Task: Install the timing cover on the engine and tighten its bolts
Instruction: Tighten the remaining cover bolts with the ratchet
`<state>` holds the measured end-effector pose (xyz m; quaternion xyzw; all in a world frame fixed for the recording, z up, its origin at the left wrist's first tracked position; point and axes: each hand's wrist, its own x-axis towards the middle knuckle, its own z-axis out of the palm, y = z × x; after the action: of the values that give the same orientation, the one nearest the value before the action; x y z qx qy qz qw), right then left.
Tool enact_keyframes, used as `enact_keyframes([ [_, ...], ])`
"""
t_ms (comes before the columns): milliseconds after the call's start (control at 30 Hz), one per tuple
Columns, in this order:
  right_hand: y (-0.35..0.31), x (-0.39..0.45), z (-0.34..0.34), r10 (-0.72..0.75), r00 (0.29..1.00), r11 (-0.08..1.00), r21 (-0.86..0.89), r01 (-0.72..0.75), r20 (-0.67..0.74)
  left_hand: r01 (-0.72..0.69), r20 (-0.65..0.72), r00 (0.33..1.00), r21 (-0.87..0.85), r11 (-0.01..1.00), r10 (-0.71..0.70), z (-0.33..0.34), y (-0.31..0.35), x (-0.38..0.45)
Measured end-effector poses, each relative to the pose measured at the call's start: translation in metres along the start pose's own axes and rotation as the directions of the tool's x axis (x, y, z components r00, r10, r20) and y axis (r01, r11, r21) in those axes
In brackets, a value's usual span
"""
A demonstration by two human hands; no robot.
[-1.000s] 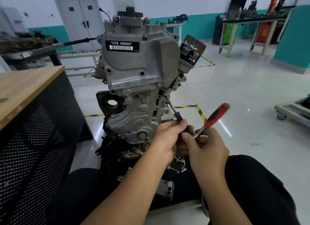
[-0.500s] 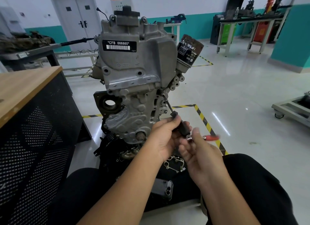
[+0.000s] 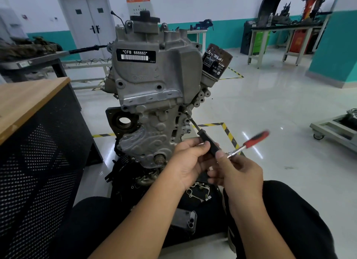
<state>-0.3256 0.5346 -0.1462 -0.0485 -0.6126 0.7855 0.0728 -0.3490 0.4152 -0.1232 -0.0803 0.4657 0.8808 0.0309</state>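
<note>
Step in hand — tightening bolt (image 3: 185, 112) on timing cover (image 3: 154, 96); left hand (image 3: 190, 162) gripping extension bar (image 3: 207, 141); right hand (image 3: 239, 173) holding ratchet (image 3: 251, 141); next — another swing, bit kept seated.

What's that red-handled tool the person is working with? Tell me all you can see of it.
The ratchet wrench has a blurred red handle and a shiny metal neck. It joins a long black extension bar whose thin tip meets a bolt on the grey timing cover. The left hand holds the bar; the right hand pinches the wrench head.
</note>
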Motion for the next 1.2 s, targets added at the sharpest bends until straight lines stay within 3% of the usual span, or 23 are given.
enact_keyframes([
  [67, 0.001, 0.001, -0.002, -0.168, 0.985, 0.956, -0.250, 0.155, -0.030, -0.009, -0.029, 1.000, 0.003, 1.000, 0.009, 0.002, -0.003, 0.002],
  [133, 0.001, -0.003, 0.002, -0.203, 0.978, 0.950, -0.252, 0.183, -0.055, -0.013, -0.022, 1.000, -0.018, 1.000, 0.012, 0.004, -0.003, 0.002],
  [233, -0.001, -0.007, 0.006, -0.115, 0.993, 0.986, -0.124, 0.109, -0.041, 0.023, 0.031, 0.999, -0.050, 0.998, -0.022, 0.003, 0.001, 0.000],
  [300, 0.001, -0.007, 0.005, -0.143, 0.989, 0.967, -0.216, 0.134, -0.028, 0.038, 0.060, 0.998, -0.057, 0.998, -0.035, 0.002, 0.000, 0.000],
  [433, 0.001, -0.006, 0.003, -0.335, 0.942, 0.834, -0.466, 0.295, -0.002, 0.021, -0.010, 1.000, -0.081, 0.997, -0.022, 0.004, -0.005, 0.005],
  [500, -0.002, -0.008, 0.004, -0.267, 0.964, 0.892, -0.383, 0.242, -0.012, 0.018, -0.002, 1.000, -0.097, 0.995, -0.019, 0.004, -0.004, 0.006],
  [567, -0.005, -0.007, 0.004, -0.043, 0.999, 0.995, -0.096, 0.041, -0.018, 0.029, 0.016, 1.000, -0.104, 0.994, -0.027, 0.001, -0.002, 0.007],
  [633, -0.010, -0.007, 0.004, 0.119, 0.993, 0.989, 0.089, -0.120, 0.014, 0.051, 0.014, 0.999, -0.142, 0.989, -0.050, -0.003, -0.002, 0.007],
  [700, -0.004, -0.003, 0.001, -0.011, 0.999, 0.986, -0.164, 0.004, -0.038, 0.078, 0.003, 0.997, -0.171, 0.982, -0.079, -0.003, -0.005, 0.007],
  [767, -0.003, -0.001, 0.000, -0.257, 0.965, 0.865, -0.456, 0.208, -0.048, 0.078, -0.014, 0.997, -0.169, 0.983, -0.081, 0.000, -0.008, 0.007],
  [800, -0.002, -0.002, 0.002, -0.313, 0.948, 0.841, -0.479, 0.252, -0.050, 0.070, -0.011, 0.997, -0.174, 0.982, -0.073, 0.001, -0.008, 0.007],
  [833, -0.002, -0.002, 0.002, -0.302, 0.951, 0.865, -0.438, 0.246, -0.063, 0.062, -0.004, 0.998, -0.186, 0.981, -0.064, 0.002, -0.008, 0.007],
  [900, -0.006, -0.002, 0.002, -0.037, 0.996, 0.998, -0.061, 0.032, -0.086, 0.051, 0.012, 0.999, -0.207, 0.977, -0.050, 0.001, -0.007, 0.008],
  [933, -0.009, -0.002, 0.003, 0.139, 0.990, 0.974, 0.183, -0.135, -0.007, 0.052, 0.015, 0.999, -0.212, 0.976, -0.050, 0.000, -0.006, 0.009],
  [967, -0.013, -0.003, 0.003, 0.250, 0.965, 0.916, 0.304, -0.261, 0.073, 0.056, 0.015, 0.998, -0.214, 0.975, -0.054, -0.001, -0.005, 0.009],
  [1000, -0.014, -0.004, 0.002, 0.268, 0.957, 0.907, 0.307, -0.289, 0.111, 0.061, 0.009, 0.998, -0.212, 0.975, -0.061, -0.001, -0.005, 0.009],
  [1067, -0.010, 0.001, -0.002, 0.065, 0.997, 0.997, 0.029, -0.066, 0.032, 0.069, -0.006, 0.997, -0.204, 0.976, -0.072, -0.001, -0.006, 0.010],
  [1133, -0.007, 0.002, -0.003, -0.188, 0.982, 0.945, -0.277, 0.172, -0.032, 0.066, -0.012, 0.997, -0.207, 0.976, -0.070, 0.002, -0.007, 0.010],
  [1167, -0.003, 0.002, -0.004, -0.252, 0.967, 0.925, -0.304, 0.227, -0.045, 0.065, -0.004, 0.998, -0.208, 0.976, -0.068, 0.003, -0.007, 0.010],
  [1200, -0.003, 0.002, -0.002, -0.180, 0.982, 0.973, -0.155, 0.169, -0.059, 0.069, 0.014, 0.998, -0.210, 0.975, -0.068, 0.003, -0.006, 0.009],
])
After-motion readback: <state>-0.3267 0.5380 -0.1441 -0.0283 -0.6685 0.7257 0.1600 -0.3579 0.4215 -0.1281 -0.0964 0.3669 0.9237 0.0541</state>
